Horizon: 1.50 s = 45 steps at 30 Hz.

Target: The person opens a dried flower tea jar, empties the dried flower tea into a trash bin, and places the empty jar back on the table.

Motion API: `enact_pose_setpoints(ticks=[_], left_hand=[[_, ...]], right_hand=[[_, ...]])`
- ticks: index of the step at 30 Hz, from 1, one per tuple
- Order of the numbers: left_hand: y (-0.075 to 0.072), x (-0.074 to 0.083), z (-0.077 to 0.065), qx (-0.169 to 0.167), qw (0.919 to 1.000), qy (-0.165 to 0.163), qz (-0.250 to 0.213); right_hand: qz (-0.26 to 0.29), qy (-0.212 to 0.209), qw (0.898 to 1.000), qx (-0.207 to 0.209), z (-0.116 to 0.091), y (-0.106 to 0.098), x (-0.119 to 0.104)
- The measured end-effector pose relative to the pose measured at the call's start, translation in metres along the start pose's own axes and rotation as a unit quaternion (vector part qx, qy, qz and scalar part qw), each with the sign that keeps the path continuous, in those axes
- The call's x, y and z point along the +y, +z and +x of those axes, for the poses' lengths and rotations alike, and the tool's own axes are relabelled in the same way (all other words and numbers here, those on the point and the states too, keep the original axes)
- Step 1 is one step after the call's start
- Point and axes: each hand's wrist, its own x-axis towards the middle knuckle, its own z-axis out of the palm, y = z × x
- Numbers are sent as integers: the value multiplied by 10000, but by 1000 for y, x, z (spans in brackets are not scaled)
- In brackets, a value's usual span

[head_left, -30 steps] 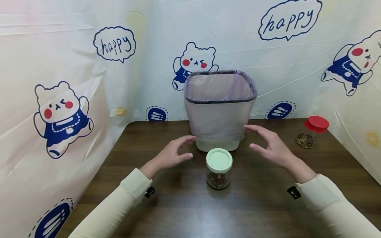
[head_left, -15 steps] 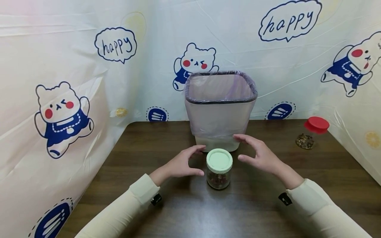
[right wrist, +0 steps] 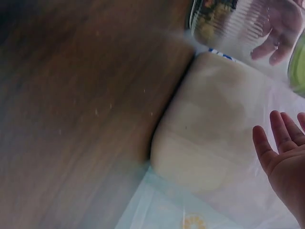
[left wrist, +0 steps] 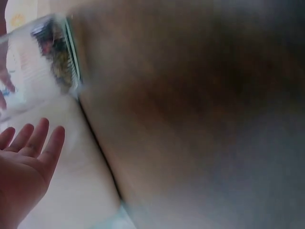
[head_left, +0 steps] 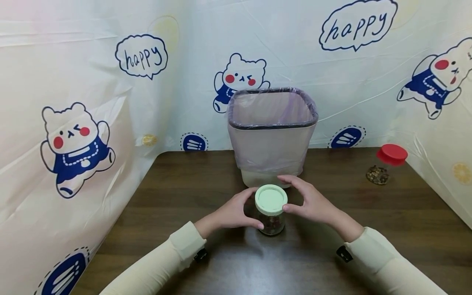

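Note:
A small glass jar [head_left: 273, 224] with a pale green lid [head_left: 271, 200] stands upright on the table, dark bits at its bottom. My left hand [head_left: 236, 212] curves round its left side, fingertips behind and thumb in front. From the right, my right hand [head_left: 312, 205] spreads at lid height, thumb by the lid's edge. In the left wrist view the left hand [left wrist: 26, 167] looks apart from the jar [left wrist: 59, 52], fingers relaxed. The right wrist view likewise has a gap between the right hand [right wrist: 290, 162] and the jar [right wrist: 233, 21].
Right behind the jar stands a pale bin [head_left: 273, 147] lined with a thin purple bag. Another clear jar with a red lid [head_left: 392, 154] and dark bits inside is at the table's back right. A printed curtain [head_left: 191, 82] borders the wooden table [head_left: 177, 180].
Both hands have moved inward and nearer to the jar, from wide apart to either side of it. The jar and the bin have stayed in place.

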Motion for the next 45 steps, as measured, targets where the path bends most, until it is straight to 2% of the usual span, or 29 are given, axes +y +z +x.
enact_pose_setpoints(ticks=[5, 14, 25, 38, 45], left_hand=[[9, 4, 0, 72, 9997, -200, 72], [18, 8, 0, 299, 9989, -344, 63], [22, 14, 4, 433, 9984, -348, 123], [30, 21, 3, 751, 9953, -607, 51], [29, 19, 4, 714, 9958, -568, 51]], right_hand=[[-31, 12, 10000, 61, -1, 9, -1], [-204, 100, 9994, 271, -2, 21, -5], [59, 163, 9995, 248, -2, 31, -6], [315, 726, 9952, 578, -2, 43, -13], [265, 749, 9944, 705, 0, 45, -13]])
